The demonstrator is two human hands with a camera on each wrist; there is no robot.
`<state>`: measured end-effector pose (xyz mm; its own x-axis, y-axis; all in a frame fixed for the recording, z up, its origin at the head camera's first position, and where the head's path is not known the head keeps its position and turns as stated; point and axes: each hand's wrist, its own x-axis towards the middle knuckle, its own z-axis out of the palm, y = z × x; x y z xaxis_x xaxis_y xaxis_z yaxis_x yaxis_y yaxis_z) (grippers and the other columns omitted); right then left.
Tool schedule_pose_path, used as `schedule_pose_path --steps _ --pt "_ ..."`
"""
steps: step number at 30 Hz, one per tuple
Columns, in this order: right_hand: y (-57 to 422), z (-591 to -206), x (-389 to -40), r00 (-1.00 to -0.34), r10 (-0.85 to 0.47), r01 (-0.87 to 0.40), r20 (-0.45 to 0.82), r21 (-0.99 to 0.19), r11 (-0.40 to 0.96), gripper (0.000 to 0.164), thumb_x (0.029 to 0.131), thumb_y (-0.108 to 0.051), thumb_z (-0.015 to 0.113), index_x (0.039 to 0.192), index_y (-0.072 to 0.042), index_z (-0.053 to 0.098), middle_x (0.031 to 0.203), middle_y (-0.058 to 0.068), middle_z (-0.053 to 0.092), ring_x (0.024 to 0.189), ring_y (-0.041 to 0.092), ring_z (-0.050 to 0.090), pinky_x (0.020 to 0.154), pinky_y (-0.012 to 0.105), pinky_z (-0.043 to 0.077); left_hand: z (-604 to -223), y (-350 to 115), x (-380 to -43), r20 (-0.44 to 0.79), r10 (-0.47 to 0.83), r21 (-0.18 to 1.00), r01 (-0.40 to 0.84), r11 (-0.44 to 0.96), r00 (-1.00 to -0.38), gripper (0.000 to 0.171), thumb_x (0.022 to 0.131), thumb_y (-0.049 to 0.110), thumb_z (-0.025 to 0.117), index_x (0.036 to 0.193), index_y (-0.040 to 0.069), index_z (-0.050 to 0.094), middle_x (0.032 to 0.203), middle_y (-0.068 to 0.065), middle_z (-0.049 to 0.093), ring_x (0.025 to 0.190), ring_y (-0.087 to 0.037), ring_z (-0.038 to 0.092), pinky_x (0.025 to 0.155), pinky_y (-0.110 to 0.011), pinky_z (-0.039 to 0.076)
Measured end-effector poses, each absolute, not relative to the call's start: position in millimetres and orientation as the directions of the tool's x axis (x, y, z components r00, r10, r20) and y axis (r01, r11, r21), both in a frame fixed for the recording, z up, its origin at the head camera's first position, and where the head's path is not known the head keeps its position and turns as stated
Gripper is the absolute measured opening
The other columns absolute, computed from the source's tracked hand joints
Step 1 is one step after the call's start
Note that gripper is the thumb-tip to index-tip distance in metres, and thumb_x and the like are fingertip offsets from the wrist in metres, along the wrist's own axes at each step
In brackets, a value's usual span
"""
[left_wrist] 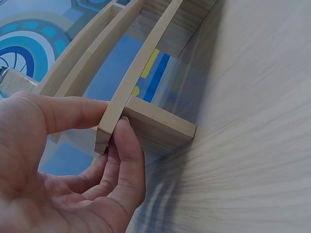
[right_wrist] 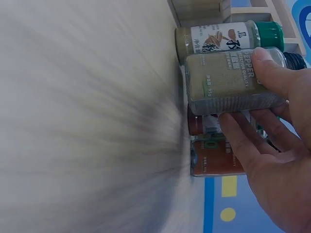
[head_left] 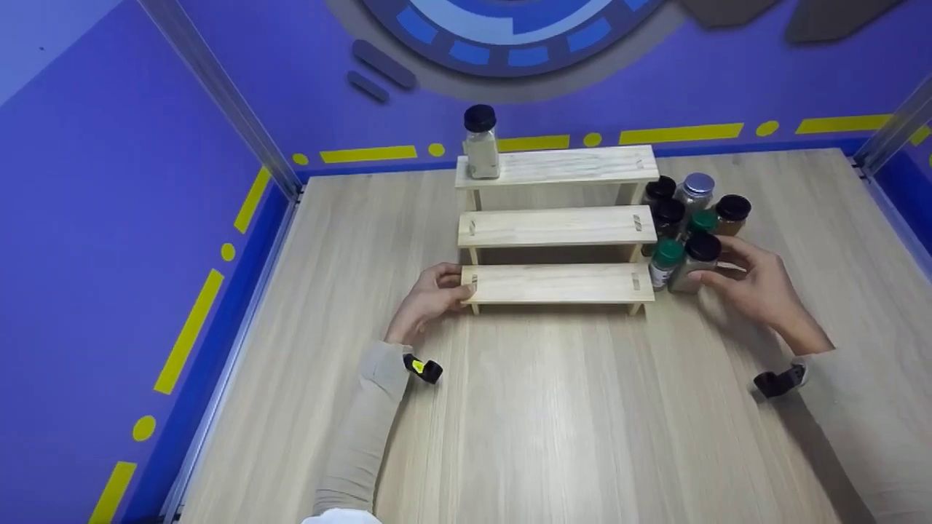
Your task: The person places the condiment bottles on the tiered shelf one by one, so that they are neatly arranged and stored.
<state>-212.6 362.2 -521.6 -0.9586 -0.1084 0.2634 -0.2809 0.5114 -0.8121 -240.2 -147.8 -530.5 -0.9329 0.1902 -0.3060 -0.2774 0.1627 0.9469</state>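
Observation:
A three-step wooden rack (head_left: 557, 284) stands on the table. My left hand (head_left: 435, 295) pinches the left end of its lowest shelf (left_wrist: 138, 68), thumb on top and fingers curled beneath. On the right, my right hand (head_left: 757, 284) grips a pepper jar (right_wrist: 223, 80) with a black lid, thumb on one side and fingers on the other. Right beside that jar is a green-lidded spice jar (right_wrist: 218, 39) with a white label, close to the rack's right side. One black-lidded jar (head_left: 481, 145) of pale contents stands on the top shelf's left end.
Several more spice jars cluster behind the pepper jar, among them a silver-lidded jar (head_left: 697, 188) and a black-lidded jar (head_left: 731, 213) with orange-brown contents. Blue panels (head_left: 240, 145) wall the table (head_left: 553, 415) at the back and sides.

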Motion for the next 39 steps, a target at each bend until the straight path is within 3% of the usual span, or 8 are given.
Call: schedule_pose_path --steps 14,22,33,39 --pt "363 -488 -208 -0.947 -0.067 -0.303 0.315 -0.801 0.517 0.06 0.089 0.004 0.083 0.146 0.0 0.062 0.12 -0.027 0.063 0.108 -0.01 0.062 0.09 0.004 0.052 -530 -147 -242 -0.308 0.192 0.949 -0.285 0.136 -0.932 0.048 0.095 0.0 0.073 0.139 -0.008 0.056 0.131 -0.026 0.068 0.09 -0.019 0.069 0.077 -0.029 0.064" --pt "358 -462 -211 -0.921 -0.034 -0.355 0.389 -0.795 0.492 0.054 0.087 0.008 0.083 0.139 0.001 0.067 0.117 -0.023 0.068 0.108 -0.005 0.065 0.09 0.004 0.052 -527 -145 -241 -0.32 0.178 0.946 -0.301 0.124 -0.931 0.046 0.094 -0.005 0.071 0.138 -0.007 0.056 0.13 -0.025 0.068 0.086 -0.017 0.068 0.07 -0.022 0.06" --pt "328 -432 -224 -0.9 -0.055 -0.404 0.432 -0.783 0.472 0.049 0.088 0.003 0.085 0.135 -0.002 0.07 0.114 -0.02 0.071 0.103 -0.001 0.069 0.087 0.006 0.054 -532 -154 -236 -0.318 0.173 0.944 -0.293 0.153 -0.932 0.043 0.096 -0.003 0.071 0.136 -0.005 0.057 0.13 -0.024 0.069 0.095 -0.02 0.069 0.078 -0.031 0.064" --pt "311 -410 -234 -0.866 -0.093 -0.481 0.492 -0.766 0.427 0.053 0.086 0.009 0.084 0.136 -0.002 0.07 0.115 -0.016 0.075 0.101 0.001 0.072 0.084 0.008 0.057 -530 -148 -239 -0.303 0.204 0.952 -0.286 0.11 -0.931 0.043 0.096 -0.002 0.072 0.136 -0.005 0.056 0.13 -0.023 0.069 0.095 -0.019 0.07 0.08 -0.031 0.064"
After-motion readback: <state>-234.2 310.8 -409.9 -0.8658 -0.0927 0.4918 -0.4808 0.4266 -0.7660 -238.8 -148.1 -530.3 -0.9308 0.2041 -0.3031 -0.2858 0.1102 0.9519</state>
